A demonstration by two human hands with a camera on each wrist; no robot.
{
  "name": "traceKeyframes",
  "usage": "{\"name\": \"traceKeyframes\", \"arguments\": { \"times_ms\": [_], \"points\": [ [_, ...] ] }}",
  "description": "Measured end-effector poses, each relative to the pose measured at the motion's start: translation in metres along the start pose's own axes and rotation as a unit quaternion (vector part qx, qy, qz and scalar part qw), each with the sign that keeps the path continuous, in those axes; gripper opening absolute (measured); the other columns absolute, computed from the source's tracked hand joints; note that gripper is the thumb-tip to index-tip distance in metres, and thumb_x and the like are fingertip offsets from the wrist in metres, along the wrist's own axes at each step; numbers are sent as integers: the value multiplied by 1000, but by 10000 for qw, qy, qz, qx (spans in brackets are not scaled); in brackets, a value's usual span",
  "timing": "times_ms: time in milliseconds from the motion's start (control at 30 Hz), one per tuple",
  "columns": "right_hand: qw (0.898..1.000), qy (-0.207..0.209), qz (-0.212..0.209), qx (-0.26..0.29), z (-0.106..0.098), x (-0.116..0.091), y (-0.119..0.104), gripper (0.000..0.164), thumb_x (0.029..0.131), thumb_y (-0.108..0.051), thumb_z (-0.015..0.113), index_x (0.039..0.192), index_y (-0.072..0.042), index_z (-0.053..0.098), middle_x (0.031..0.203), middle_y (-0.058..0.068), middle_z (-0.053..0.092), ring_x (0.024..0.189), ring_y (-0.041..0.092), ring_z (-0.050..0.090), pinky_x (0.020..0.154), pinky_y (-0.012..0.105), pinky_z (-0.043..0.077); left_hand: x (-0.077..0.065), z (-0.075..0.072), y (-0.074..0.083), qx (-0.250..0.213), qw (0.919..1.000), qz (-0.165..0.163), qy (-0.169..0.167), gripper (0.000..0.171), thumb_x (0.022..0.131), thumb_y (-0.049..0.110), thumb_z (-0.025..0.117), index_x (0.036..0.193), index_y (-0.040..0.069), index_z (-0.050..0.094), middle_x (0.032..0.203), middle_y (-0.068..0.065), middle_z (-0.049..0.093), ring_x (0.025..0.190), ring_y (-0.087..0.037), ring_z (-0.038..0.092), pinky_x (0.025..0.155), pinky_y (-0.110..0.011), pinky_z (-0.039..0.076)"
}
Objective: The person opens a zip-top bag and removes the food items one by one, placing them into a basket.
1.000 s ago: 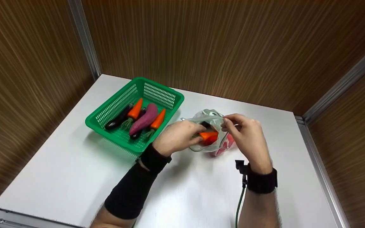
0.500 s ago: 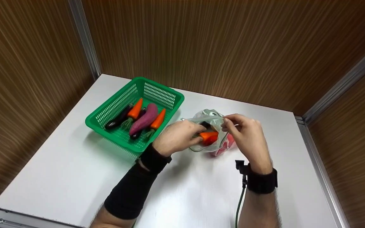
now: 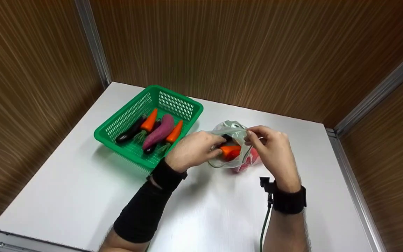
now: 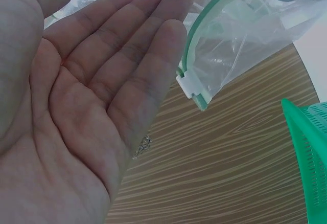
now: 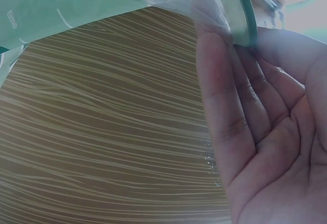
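Note:
A clear slider zip bag [image 3: 240, 137] with a green edge stands on the white table, its mouth spread. Inside lie an orange carrot [image 3: 228, 151], a dark piece that looks like an eggplant and something red. At the mouth's left side, my left hand [image 3: 198, 147] has its thumb and fingers apart, close to the carrot's end. The left wrist view shows that palm bare, with fairly straight fingers beside the white slider [image 4: 190, 84]. My right hand [image 3: 270, 145] pinches the bag's rim between thumb and fingers, as the right wrist view also shows [image 5: 265, 106].
Left of the bag stands a green plastic basket [image 3: 121, 148] holding two carrots [image 3: 149, 120], dark eggplants [image 3: 131, 131] and a purple sweet potato [image 3: 160, 132]. Wood-grain panels [image 3: 222, 52] wall in the table [image 3: 215, 217]. A green cable [image 3: 265, 224] runs along the right forearm.
My left hand has shifted slightly left and its fingers have come off the carrot, which stays in the bag. The right hand keeps its hold on the rim.

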State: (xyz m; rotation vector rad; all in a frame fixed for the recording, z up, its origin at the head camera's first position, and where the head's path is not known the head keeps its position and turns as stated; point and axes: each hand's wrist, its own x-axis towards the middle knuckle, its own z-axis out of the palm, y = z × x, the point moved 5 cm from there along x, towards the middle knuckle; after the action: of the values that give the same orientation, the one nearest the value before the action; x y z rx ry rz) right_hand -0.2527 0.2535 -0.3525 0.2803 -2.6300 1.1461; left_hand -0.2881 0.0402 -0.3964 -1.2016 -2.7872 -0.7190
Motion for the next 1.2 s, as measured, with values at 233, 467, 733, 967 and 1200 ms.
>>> {"name": "traceKeyframes", "arguments": {
  "times_ms": [233, 467, 733, 967, 1200],
  "points": [
    [10000, -53, 68, -47, 0, 0, 1, 19, 115, -10, 75, 127, -1, 87, 118, 18, 90, 101, 32, 90, 87, 5, 59, -5, -9, -5, -77, 9996, -255, -8, 31, 114, 23, 79, 142, 9, 80, 135, -10, 87, 115, -29, 83, 104, -49, 69],
    [10000, -44, 45, 34, 1, -1, 1, 19, 115, -8, 75, 126, 0, 87, 115, 19, 90, 100, 34, 90, 84, 2, 56, -8, -12, -11, 39, 9992, -389, -127, 24, 116, 26, 78, 133, 10, 82, 122, -9, 88, 103, -27, 80, 93, -48, 69],
    [10000, -13, -43, 59, 2, -2, 0, 19, 115, -11, 75, 127, -1, 87, 118, 19, 90, 101, 33, 91, 87, 6, 61, 3, 13, 2, 103, 9992, -26, -397, 16, 114, 17, 76, 125, 9, 85, 113, -7, 86, 93, -23, 74, 88, -43, 66],
    [9994, 50, -294, 161, 4, -2, -4, 18, 116, -10, 74, 124, -1, 88, 114, 19, 90, 98, 32, 91, 83, 3, 58, 18, 55, 16, 581, 9966, 552, -207, 9, 109, 7, 78, 114, 12, 84, 106, -3, 85, 93, -19, 77, 84, -37, 66],
    [9991, -21, -344, 266, 5, -2, -6, 17, 116, -10, 74, 122, -2, 88, 107, 16, 91, 95, 29, 90, 83, 5, 59, 26, 85, 13, 1989, 9760, 847, 256, 23, 108, 8, 80, 129, 15, 80, 114, -2, 85, 101, -17, 84, 81, -30, 71]
  ]
}}
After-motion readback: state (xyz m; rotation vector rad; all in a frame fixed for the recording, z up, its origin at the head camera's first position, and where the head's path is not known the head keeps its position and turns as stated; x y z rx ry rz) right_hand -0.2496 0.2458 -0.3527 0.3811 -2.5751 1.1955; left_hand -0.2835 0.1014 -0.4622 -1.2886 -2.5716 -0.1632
